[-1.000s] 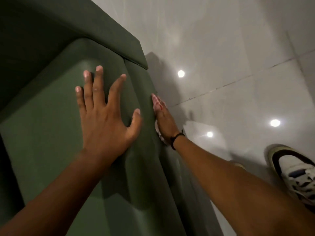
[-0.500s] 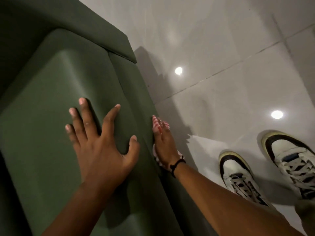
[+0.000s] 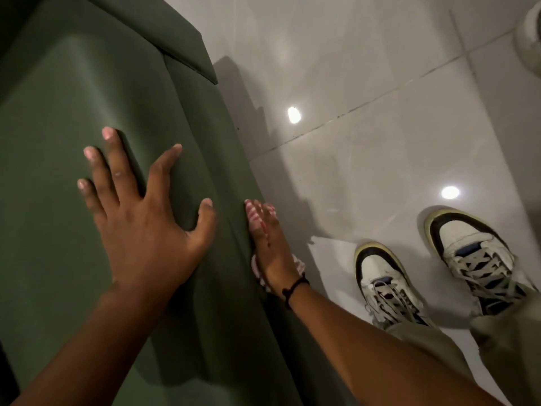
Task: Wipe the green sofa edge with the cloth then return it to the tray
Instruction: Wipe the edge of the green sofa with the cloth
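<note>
I see dim light; two ceiling-light glares on glossy floor tiles (image 3: 380, 159) right of the sofa (image 3: 73, 98), soft shadows, edges warped.

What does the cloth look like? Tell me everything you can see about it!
Only bits of the cloth show. It is white with red or pink stripes and looks soft, like a thin rag. The right hand lies flat on top, pressing it against the outer side of the green sofa edge. One striped end sticks out by the fingertips, and paler crumpled bits poke out near the wrist. The rest is hidden under the hand.
</note>
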